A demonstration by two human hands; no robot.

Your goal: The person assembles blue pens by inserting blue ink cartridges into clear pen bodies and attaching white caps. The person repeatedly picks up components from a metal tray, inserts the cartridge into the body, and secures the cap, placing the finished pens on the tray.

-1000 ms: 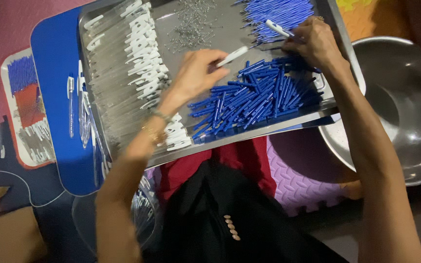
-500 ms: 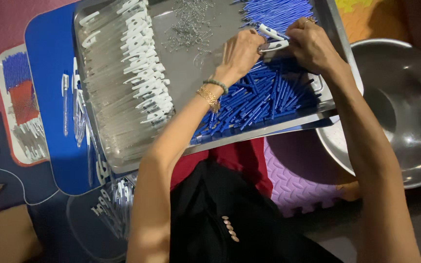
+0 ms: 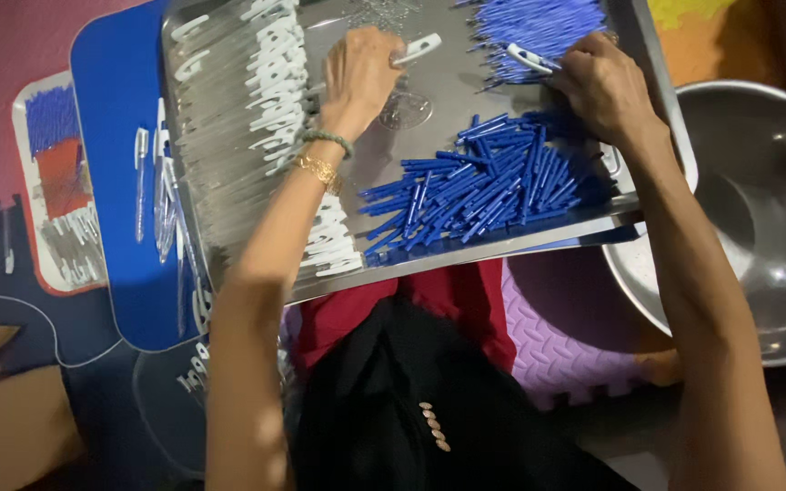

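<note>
A: What changed over the last second?

B: Left hand point(image 3: 361, 77) moved. It was low over the near blue pile, then went up to meet the right hand, and now it sat far-centre on the metal tray point(image 3: 657, 136), apart from the right again. It carried a white pen piece point(image 3: 416, 47) the whole way.

A: Meaning for the work?

B: My read: one piece was joined or checked where the hands met, and the hands had split to pick again. Can't confirm the join, too small.

A: Left fingers?

B: Curled, pinching the white pen piece, which stuck out to the right past the fingertips. Bead bracelet and gold chain on that wrist.

A: Right hand?

B: Right hand point(image 3: 602, 86) rested at the far right of the tray, fingers bent over the edge of the far pile of blue refills point(image 3: 539, 23). A second white piece point(image 3: 529, 60) lay at its fingertips; it looked pinched, but I couldn't tell for sure.

A: Where were the parts?

B: All on the tray. Blue pen caps point(image 3: 475, 186) heaped near-right, a row of white clips and clear barrels point(image 3: 275, 82) down the left side, small metal springs at the far edge, barely visible.

A: Around it?

B: Blue board point(image 3: 115, 136) under the tray's left side with a few finished pens point(image 3: 161, 195). Steel bowl point(image 3: 757, 209) at right, just beside the tray. Purple foam mat point(image 3: 548, 336) near, below.
</note>
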